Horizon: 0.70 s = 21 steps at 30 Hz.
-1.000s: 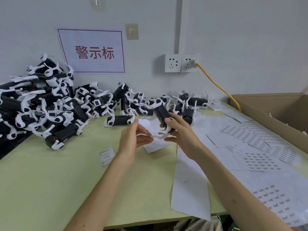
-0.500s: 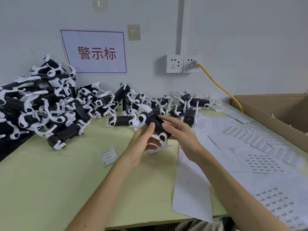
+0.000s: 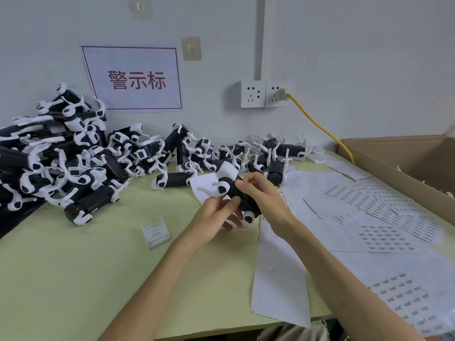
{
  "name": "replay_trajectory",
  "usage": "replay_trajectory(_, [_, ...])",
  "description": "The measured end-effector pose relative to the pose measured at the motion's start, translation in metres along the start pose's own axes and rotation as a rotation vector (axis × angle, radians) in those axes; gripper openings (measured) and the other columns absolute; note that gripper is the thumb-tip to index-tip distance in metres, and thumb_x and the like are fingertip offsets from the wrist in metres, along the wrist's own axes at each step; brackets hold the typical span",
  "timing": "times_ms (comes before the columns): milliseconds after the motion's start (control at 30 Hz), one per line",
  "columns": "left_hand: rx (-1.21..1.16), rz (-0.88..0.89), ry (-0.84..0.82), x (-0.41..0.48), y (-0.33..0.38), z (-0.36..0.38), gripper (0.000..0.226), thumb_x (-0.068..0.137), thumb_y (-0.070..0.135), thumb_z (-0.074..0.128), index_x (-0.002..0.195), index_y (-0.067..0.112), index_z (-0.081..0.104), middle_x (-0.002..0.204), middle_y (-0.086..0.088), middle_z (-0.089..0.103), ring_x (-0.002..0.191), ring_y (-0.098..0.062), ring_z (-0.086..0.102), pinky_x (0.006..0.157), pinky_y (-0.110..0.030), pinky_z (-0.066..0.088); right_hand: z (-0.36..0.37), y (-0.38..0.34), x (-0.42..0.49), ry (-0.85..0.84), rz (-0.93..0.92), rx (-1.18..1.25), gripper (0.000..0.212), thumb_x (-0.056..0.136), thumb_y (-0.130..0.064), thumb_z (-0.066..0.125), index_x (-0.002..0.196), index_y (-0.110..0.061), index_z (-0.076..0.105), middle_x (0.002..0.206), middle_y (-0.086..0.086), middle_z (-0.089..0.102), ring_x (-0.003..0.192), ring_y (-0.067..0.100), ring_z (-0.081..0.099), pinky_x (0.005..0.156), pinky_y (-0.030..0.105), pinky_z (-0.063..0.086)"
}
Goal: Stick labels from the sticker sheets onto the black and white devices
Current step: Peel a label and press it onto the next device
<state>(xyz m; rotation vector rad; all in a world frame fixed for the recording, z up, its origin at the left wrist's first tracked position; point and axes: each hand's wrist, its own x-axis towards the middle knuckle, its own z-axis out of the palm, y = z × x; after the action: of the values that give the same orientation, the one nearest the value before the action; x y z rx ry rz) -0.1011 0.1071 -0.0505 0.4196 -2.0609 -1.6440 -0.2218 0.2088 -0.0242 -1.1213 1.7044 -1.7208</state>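
Note:
I hold one black and white device tilted above the middle of the green table. My left hand grips it from below, thumb pressed on its black body. My right hand grips it from the right, fingers curled over the top. A big pile of black and white devices fills the back left. Sticker sheets with rows of small printed labels lie on the right, and another sticker sheet lies near the front right edge.
An open cardboard box stands at the right. A yellow cable runs from the wall sockets to it. A small white plastic piece lies left of my hands. Blank backing sheets overhang the front edge.
The device has been turned from upright to lying tilted, white end toward the back left. My left hand moved in under it and took hold; both hands now grip it.

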Motion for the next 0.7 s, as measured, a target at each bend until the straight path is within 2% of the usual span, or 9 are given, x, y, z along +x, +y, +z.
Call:
replay_trajectory(100, [0.055, -0.001, -0.006, -0.0005, -0.0007, 0.0005, 0.026, 0.103, 0.042, 0.052, 0.105, 0.017, 0.062, 0.079, 0.005, 0.074, 0.075, -0.019, 0.074, 0.061, -0.021, 0.051, -0.0012, -0.0035, -0.0018, -0.012, 0.069, 0.019, 0.036, 0.082, -0.047, 0.066, 0.09, -0.014, 0.055, 0.084, 0.003, 0.057, 0.073, 0.016, 0.052, 0.061, 0.024, 0.039])
replay_trajectory(200, [0.077, -0.008, -0.006, -0.0017, 0.0002, 0.0004, 0.022, 0.106, 0.036, 0.051, 0.105, 0.017, 0.061, 0.08, 0.003, 0.074, 0.074, -0.018, 0.074, 0.058, -0.019, 0.05, -0.0027, -0.0032, -0.0019, -0.014, 0.089, 0.028, 0.023, 0.098, -0.033, 0.062, 0.089, -0.013, 0.053, 0.084, 0.002, 0.056, 0.076, 0.015, 0.052, 0.065, 0.023, 0.041])
replay_trajectory(267, [0.098, -0.014, -0.013, -0.0026, 0.001, 0.0006, 0.021, 0.106, 0.034, 0.051, 0.101, 0.017, 0.061, 0.08, 0.004, 0.075, 0.072, -0.015, 0.073, 0.058, -0.018, 0.049, -0.0029, -0.0031, -0.0013, 0.006, 0.098, 0.036, 0.022, 0.101, -0.029, 0.057, 0.086, -0.014, 0.053, 0.082, 0.0, 0.056, 0.075, 0.013, 0.053, 0.066, 0.022, 0.042])
replay_trajectory(433, [0.118, -0.024, -0.024, -0.0039, 0.0015, 0.0015, 0.023, 0.106, 0.031, 0.053, 0.094, 0.014, 0.063, 0.078, 0.003, 0.076, 0.07, -0.013, 0.073, 0.059, -0.016, 0.049, -0.001, -0.0012, 0.0009, 0.071, 0.114, 0.049, 0.023, 0.103, -0.028, 0.052, 0.087, -0.011, 0.054, 0.088, 0.007, 0.05, 0.084, 0.019, 0.048, 0.08, 0.033, 0.038])
replay_trajectory(567, [0.103, -0.02, -0.004, -0.005, 0.0044, 0.0022, 0.018, 0.106, 0.035, 0.054, 0.095, 0.024, 0.064, 0.077, 0.003, 0.076, 0.069, -0.014, 0.074, 0.053, -0.017, 0.048, -0.0021, 0.0007, 0.0025, 0.055, 0.108, 0.044, 0.024, 0.105, -0.027, 0.05, 0.09, -0.011, 0.057, 0.087, 0.005, 0.056, 0.082, 0.018, 0.052, 0.074, 0.029, 0.041])
replay_trajectory(700, [-0.039, -0.062, 0.016, -0.0065, 0.0073, 0.0017, 0.022, 0.099, 0.047, 0.057, 0.101, 0.028, 0.068, 0.08, 0.001, 0.077, 0.072, -0.019, 0.074, 0.062, -0.026, 0.054, -0.005, 0.0028, 0.0038, 0.031, 0.072, 0.036, 0.025, 0.105, -0.02, 0.049, 0.091, -0.001, 0.058, 0.084, 0.008, 0.054, 0.08, 0.021, 0.051, 0.064, 0.025, 0.04])
